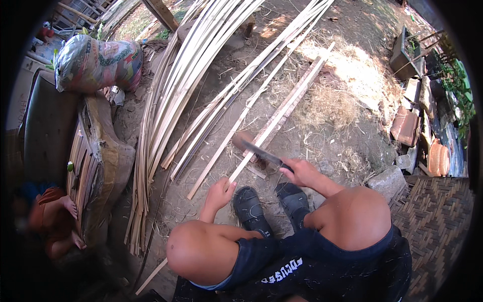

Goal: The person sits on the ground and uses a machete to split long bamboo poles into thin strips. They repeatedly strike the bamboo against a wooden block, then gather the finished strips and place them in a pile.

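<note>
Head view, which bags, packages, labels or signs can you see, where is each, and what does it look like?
Stuffed sack: upper left, lying on its side, bulging, glossy with red, green and grey pattern.
Printed patch on shorts: bottom centre, white marks on dark fabric.
No signs or screens visible.

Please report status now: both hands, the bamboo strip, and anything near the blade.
Left hand shut on long pale bamboo strip. Right hand shut on dark-bladed knife, blade across strip. Black rubber boots close below; loose bamboo strips left.
</note>
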Action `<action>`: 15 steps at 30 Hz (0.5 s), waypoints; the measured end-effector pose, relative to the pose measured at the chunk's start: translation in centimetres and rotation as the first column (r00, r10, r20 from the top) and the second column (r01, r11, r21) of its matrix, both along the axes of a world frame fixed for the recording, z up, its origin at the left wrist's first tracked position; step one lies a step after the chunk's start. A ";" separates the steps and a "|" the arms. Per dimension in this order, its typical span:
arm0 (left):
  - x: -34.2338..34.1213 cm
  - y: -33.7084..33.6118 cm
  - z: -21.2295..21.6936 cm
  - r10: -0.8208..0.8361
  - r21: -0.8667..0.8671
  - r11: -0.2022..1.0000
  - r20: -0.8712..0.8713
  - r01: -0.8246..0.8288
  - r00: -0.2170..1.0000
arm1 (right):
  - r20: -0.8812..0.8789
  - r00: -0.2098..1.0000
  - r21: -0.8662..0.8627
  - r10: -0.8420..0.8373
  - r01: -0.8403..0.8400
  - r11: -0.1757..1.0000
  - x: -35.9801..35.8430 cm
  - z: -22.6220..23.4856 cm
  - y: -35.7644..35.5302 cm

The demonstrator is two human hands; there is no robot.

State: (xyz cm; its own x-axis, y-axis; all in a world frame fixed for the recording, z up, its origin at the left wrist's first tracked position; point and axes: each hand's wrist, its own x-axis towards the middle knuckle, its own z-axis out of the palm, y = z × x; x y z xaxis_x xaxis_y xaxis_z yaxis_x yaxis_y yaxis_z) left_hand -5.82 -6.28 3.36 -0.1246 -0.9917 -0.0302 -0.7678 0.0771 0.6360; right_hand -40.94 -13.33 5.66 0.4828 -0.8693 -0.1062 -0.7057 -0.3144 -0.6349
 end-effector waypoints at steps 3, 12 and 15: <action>-0.8 -0.4 2.0 0.004 0.235 0.971 0.138 -0.037 0.990 | -0.075 0.997 -0.034 -0.021 0.019 0.999 -0.7 -0.3 0.3; 2.0 -0.5 1.6 0.054 0.488 0.872 -0.187 0.046 0.981 | 0.014 0.960 -0.045 -0.281 0.282 0.958 -3.6 1.5 -6.1; 0.9 -2.2 3.7 0.264 0.768 0.639 -0.188 -0.026 0.946 | -0.091 0.985 -0.090 0.148 -0.156 0.984 0.2 2.8 -0.4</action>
